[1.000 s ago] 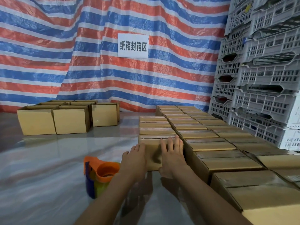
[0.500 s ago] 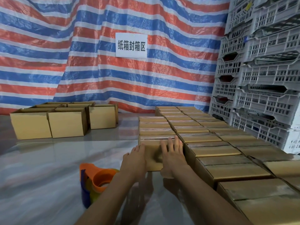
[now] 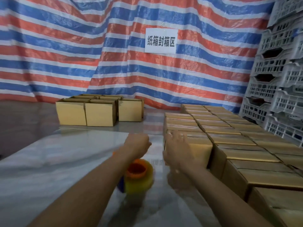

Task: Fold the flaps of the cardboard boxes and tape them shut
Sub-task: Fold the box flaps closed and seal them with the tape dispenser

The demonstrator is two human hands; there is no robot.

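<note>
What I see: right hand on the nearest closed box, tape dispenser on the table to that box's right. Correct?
No. The head view shows the tape dispenser on the table to the left of the nearest closed box. The right hand is on that box, as you said.

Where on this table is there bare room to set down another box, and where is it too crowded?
Free: the wide table stretch left of the tape dispenser, in front of the open boxes; the narrow strip between the open boxes and the closed boxes. Crowded: the right side, where closed boxes sit edge to edge beside the crates.
</note>
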